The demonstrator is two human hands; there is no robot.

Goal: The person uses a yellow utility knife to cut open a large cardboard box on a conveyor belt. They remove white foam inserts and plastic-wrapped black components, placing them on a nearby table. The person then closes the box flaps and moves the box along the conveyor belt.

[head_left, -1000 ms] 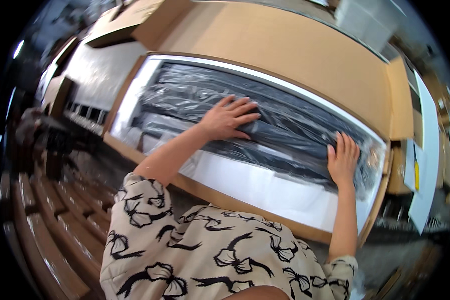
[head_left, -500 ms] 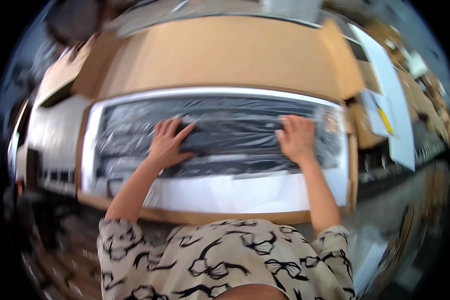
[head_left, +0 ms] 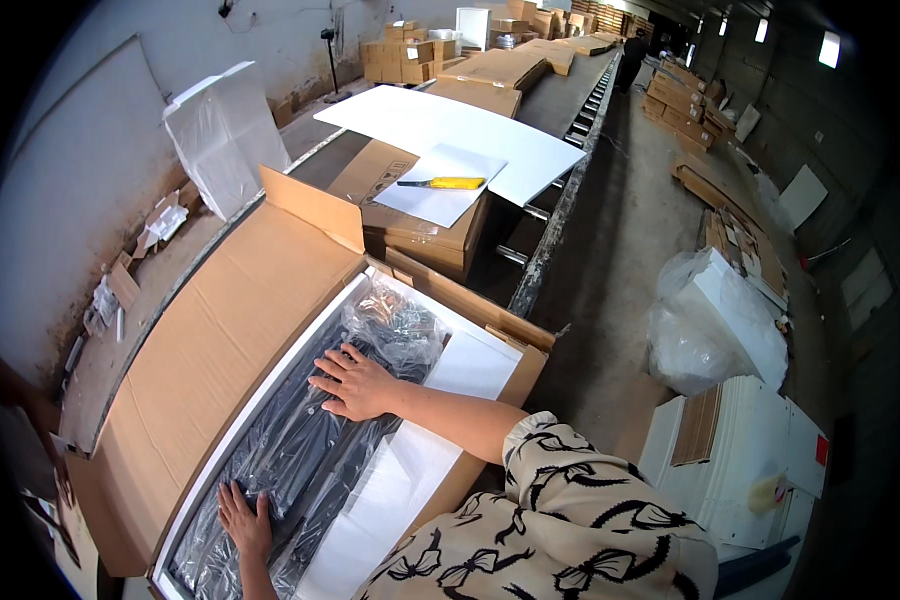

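Note:
Both of my hands rest on dark panels wrapped in clear plastic, which lie in a long open carton lined with white foam. My left hand lies with fingers spread on the near end of the wrapping. Farther along, my right hand is flat on the film, fingers apart, holding nothing. Just beyond it is a bunched plastic bag whose contents I cannot make out. White foam sheets run along the side closest to my body.
A yellow utility knife lies on white paper atop another carton, beside a white board. A roller conveyor stretches away with flat cartons. Wrapped white foam and white panels stand right. An arm shows far left.
My view has swung to the right along the conveyor, so the carton now appears slanted at lower left. Both hands remain flat on the plastic wrapping.

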